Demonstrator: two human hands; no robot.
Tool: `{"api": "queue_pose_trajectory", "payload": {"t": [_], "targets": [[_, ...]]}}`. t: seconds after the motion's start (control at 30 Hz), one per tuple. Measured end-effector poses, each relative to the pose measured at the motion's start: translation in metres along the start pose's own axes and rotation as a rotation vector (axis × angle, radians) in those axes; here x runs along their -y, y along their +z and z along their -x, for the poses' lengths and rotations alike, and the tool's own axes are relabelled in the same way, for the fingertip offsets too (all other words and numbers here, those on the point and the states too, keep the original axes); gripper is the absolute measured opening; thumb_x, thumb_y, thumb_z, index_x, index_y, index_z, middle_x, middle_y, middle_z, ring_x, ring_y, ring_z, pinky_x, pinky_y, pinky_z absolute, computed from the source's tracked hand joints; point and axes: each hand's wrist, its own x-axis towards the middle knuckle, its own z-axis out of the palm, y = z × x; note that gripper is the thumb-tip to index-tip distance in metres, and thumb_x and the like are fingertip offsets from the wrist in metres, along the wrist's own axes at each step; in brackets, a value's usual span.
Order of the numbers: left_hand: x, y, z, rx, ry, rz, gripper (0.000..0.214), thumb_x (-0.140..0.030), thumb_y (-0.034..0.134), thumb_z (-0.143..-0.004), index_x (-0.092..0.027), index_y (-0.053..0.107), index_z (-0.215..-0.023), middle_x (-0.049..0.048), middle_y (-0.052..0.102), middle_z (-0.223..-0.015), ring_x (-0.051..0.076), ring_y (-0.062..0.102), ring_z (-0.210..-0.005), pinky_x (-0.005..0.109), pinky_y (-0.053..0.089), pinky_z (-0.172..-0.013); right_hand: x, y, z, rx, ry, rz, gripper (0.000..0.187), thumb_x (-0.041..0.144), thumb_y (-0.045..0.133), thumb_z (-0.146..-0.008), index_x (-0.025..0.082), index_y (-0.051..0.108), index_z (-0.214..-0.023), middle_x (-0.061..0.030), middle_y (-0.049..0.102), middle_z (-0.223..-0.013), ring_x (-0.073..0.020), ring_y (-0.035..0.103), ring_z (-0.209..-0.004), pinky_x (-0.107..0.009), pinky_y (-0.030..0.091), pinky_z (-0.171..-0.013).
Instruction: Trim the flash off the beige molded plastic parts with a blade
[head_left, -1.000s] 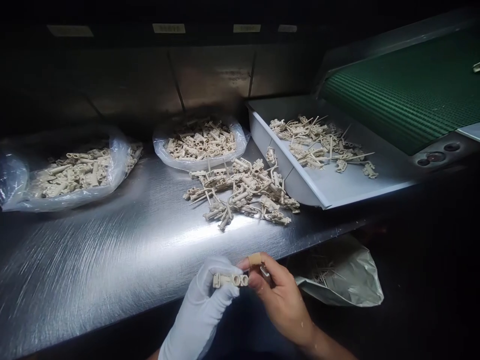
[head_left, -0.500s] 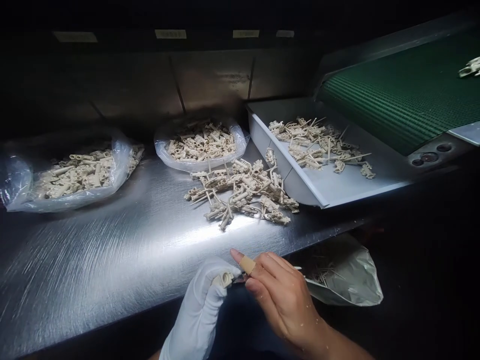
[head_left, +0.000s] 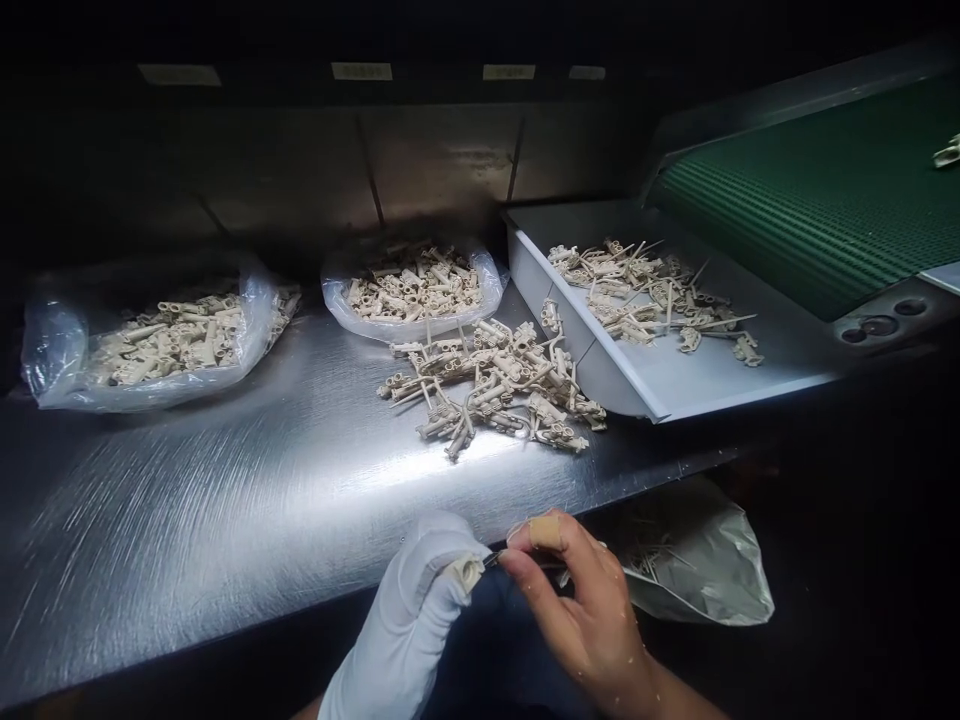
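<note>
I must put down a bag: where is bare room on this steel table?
Bare steel lies between the left plastic bag and the gloved left hand, and in a strip below the loose moulded parts. Those parts crowd the space between the middle bag and the grey tray.

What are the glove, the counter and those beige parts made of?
The glove looks like white cotton fabric, matte with soft folds. The counter seems stainless steel, from its brushed shine. The beige parts look like matte moulded plastic, with runners attached; which resin is unclear.
</note>
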Motion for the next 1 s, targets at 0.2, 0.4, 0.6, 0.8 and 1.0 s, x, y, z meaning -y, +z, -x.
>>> {"api": "queue_pose_trajectory", "payload": {"t": [0.2,0.4,0.6,0.8,1.0], "targets": [[-0.001,-0.01,-0.003,0.063,0.047,-0.094,0.022,-0.032,0.051,-0.106,-0.03,0.07,-0.098,-0.0001,0.06,-0.096,0.018,0.059,-0.091,0.027,0.048,-0.09,-0.001,0.0,0.001,-0.006,-0.108,0.048,0.011,0.011,0.063,-0.099,0.022,0.062,-0.101,-0.001,0.073,-0.081,-0.0171,0.068,-0.07,-0.029,0.054,-0.066],[0.006,-0.017,-0.006,0.184,0.022,-0.087,0.024,-0.028,0.046,-0.108,-0.029,0.067,-0.096,-0.0009,0.056,-0.098,0.017,0.053,-0.093,0.026,0.045,-0.092,0.001,-0.006,-0.005,0.07,-0.124,-0.031,0.015,0.007,0.066,-0.096,0.022,0.064,-0.097,-0.0019,0.073,-0.079,-0.0169,0.068,-0.068,-0.029,0.054,-0.063],[0.011,-0.018,-0.007,0.249,-0.014,-0.023,0.023,-0.034,0.048,-0.108,-0.027,0.064,-0.093,-0.0015,0.052,-0.095,0.017,0.051,-0.091,0.026,0.045,-0.091,-0.002,-0.011,-0.007,0.182,0.014,-0.179,0.013,0.012,0.066,-0.098,0.022,0.063,-0.089,-0.0002,0.07,-0.075,-0.0157,0.066,-0.067,-0.026,0.052,-0.063],[0.003,-0.016,-0.01,0.224,-0.095,-0.046,0.026,-0.036,0.048,-0.108,-0.026,0.065,-0.091,-0.0007,0.056,-0.096,0.018,0.055,-0.092,0.027,0.047,-0.091,-0.012,-0.003,-0.005,0.272,0.277,-0.363,0.015,0.029,0.057,-0.105,0.023,0.063,-0.092,0.0018,0.069,-0.081,-0.0134,0.067,-0.07,-0.021,0.051,-0.064],[-0.002,-0.006,-0.015,-0.046,-0.223,0.01,0.007,-0.032,0.069,-0.095,-0.025,0.068,-0.095,-0.0007,0.07,-0.093,0.019,0.065,-0.093,0.029,0.05,-0.089,-0.024,0.002,-0.001,0.071,0.129,-0.065,0.015,0.019,0.053,-0.106,0.026,0.064,-0.112,-0.0001,0.072,-0.096,-0.0158,0.07,-0.088,-0.025,0.052,-0.079]]}}
